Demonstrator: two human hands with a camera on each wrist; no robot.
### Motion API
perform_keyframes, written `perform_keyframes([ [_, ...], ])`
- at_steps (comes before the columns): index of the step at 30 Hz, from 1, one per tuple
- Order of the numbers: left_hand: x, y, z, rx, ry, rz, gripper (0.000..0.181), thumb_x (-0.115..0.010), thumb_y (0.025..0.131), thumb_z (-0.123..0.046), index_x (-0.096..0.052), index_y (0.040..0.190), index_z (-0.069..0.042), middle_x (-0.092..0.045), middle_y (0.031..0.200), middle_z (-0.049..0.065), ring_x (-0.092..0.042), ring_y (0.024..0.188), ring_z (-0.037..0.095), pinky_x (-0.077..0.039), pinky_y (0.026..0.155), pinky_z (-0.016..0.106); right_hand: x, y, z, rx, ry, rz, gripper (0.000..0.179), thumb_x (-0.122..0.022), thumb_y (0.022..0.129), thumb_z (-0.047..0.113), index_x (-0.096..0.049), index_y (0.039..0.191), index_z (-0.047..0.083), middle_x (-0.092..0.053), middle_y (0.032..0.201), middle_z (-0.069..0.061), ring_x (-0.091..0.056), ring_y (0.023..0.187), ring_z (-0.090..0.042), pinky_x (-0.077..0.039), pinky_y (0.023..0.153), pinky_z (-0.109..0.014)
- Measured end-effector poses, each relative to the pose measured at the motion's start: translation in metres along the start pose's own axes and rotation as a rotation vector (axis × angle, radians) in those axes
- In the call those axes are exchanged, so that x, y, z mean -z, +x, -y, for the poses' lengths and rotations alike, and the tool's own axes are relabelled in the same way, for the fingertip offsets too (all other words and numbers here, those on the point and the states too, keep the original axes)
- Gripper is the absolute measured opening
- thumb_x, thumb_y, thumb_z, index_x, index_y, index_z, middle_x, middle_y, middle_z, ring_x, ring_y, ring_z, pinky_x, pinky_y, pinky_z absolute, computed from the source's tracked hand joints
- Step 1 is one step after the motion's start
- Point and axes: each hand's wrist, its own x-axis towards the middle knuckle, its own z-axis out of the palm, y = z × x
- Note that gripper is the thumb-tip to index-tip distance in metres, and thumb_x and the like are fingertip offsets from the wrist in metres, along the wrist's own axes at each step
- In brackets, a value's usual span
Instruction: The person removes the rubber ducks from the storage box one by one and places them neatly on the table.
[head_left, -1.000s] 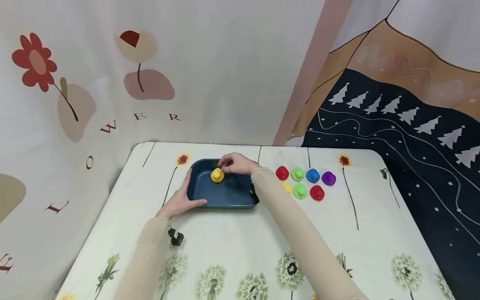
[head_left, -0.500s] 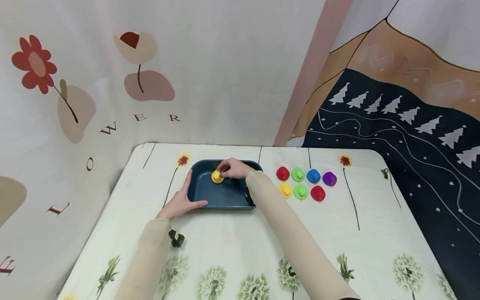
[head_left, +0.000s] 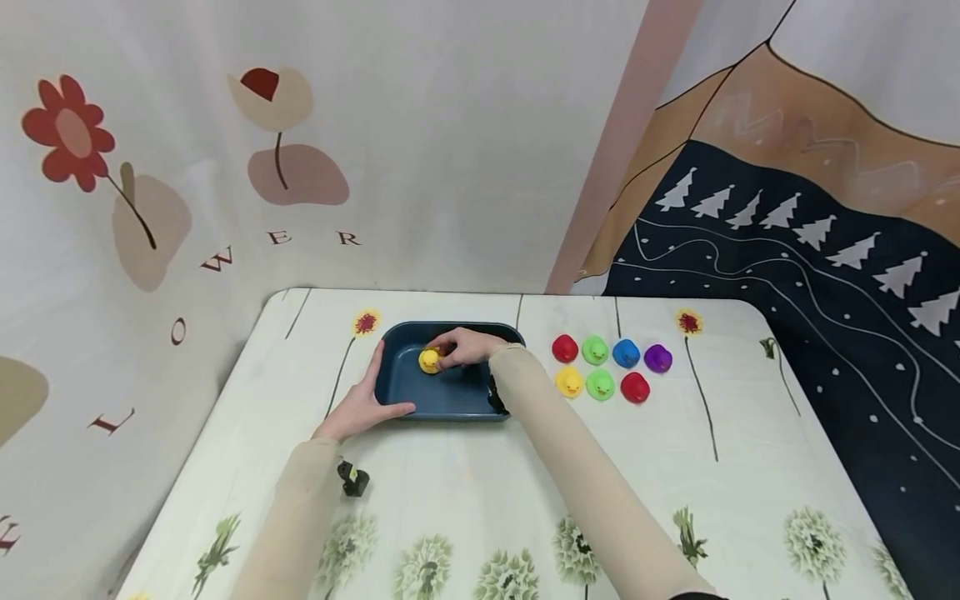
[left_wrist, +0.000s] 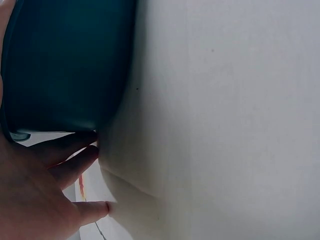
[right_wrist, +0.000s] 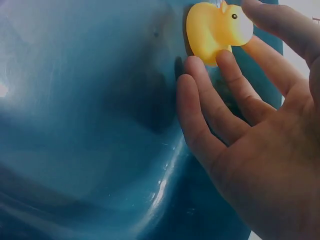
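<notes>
A small yellow rubber duck [head_left: 429, 361] sits inside the dark blue tray [head_left: 450, 413], left of its middle. My right hand [head_left: 467, 347] reaches over the tray from the right and pinches the duck. In the right wrist view the thumb is at the head of the rubber duck [right_wrist: 207, 35], with fingertips at its other side. My left hand [head_left: 362, 408] rests at the tray's left front corner, thumb along the front rim. In the left wrist view its fairly straight fingers [left_wrist: 75, 167] lie beside the tray's outer wall [left_wrist: 75, 75].
Right of the tray several rubber ducks stand in two rows: red [head_left: 565, 348], green [head_left: 595, 350], blue [head_left: 626, 352] and purple [head_left: 658, 358] behind; yellow [head_left: 569, 382], green [head_left: 601, 385] and red [head_left: 635, 387] in front. A flower-print cloth [head_left: 450, 492] covers the table.
The right hand and the yellow duck have shifted slightly left and toward the front inside the tray. The left hand stays at the tray's corner.
</notes>
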Motion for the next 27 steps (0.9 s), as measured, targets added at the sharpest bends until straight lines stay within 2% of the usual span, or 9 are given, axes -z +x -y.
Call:
perform_keyframes([
  [5,0.0,0.0,-0.001,0.011,0.0,0.0,0.117,-0.077,0.082,-0.037,0.015,0.153,-0.03,-0.008,0.155,0.029,-0.028,0.133,0.052,-0.028,0.104,0.063,0.001,-0.003,0.001,-0.013,-0.019,0.034,0.039,-0.064,0.093,0.011,-0.061,0.131,0.009,-0.059,0.123,-0.008,-0.052,0.094,-0.015,-0.048,0.072,-0.024],
  [9,0.0,0.0,-0.001,0.016,-0.006,0.0,0.117,-0.078,0.082,-0.036,0.015,0.153,-0.031,-0.007,0.156,0.028,-0.026,0.134,0.051,-0.027,0.105,0.063,0.0,-0.003,-0.001,-0.017,0.033,0.034,0.036,-0.063,0.092,0.005,-0.062,0.128,0.006,-0.059,0.123,-0.01,-0.054,0.094,-0.017,-0.049,0.075,-0.024],
  [13,0.0,0.0,-0.001,0.018,-0.008,-0.003,0.117,-0.078,0.082,-0.036,0.015,0.154,-0.031,-0.008,0.156,0.028,-0.026,0.135,0.051,-0.026,0.105,0.063,0.0,-0.003,-0.005,-0.004,0.055,0.001,0.035,-0.062,0.092,0.001,-0.063,0.126,0.004,-0.06,0.119,-0.011,-0.055,0.093,-0.016,-0.051,0.077,-0.025],
  [22,0.0,0.0,-0.001,0.009,-0.015,-0.001,0.117,-0.078,0.082,-0.037,0.015,0.153,-0.032,-0.008,0.156,0.028,-0.026,0.134,0.051,-0.027,0.104,0.063,0.004,-0.012,-0.005,0.019,0.065,-0.084,0.032,-0.065,0.091,0.003,-0.065,0.123,0.001,-0.063,0.108,-0.01,-0.057,0.086,-0.017,-0.053,0.081,-0.037],
  [27,0.0,0.0,0.0,0.012,-0.014,-0.003,0.117,-0.078,0.082,-0.036,0.015,0.153,-0.032,-0.008,0.156,0.028,-0.026,0.134,0.051,-0.027,0.104,0.063,0.006,-0.017,-0.005,0.063,0.057,-0.118,0.03,-0.066,0.091,0.004,-0.066,0.121,0.001,-0.064,0.109,-0.009,-0.056,0.089,-0.018,-0.051,0.082,-0.031],
])
